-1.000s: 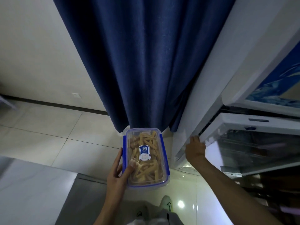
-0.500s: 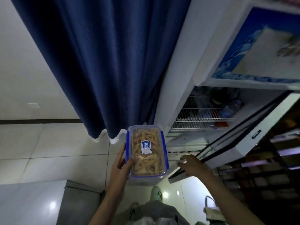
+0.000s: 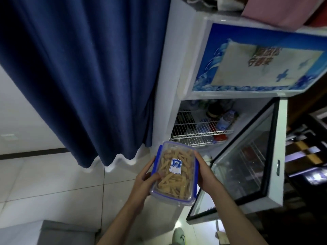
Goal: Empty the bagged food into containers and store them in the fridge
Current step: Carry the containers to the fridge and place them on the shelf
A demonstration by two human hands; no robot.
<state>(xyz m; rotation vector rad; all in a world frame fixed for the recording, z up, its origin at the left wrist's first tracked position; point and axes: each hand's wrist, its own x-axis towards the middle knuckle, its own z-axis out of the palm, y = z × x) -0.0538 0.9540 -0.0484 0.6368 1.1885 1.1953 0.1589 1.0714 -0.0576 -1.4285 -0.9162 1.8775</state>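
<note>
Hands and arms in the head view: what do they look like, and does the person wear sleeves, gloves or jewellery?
Both forearms are bare up to the bottom edge of the picture; no sleeve shows. The left hand and the right hand are bare too: no gloves. No ring, watch or bracelet is visible on the fingers or wrists, and no markings can be made out. The upper arms are out of view.
</note>
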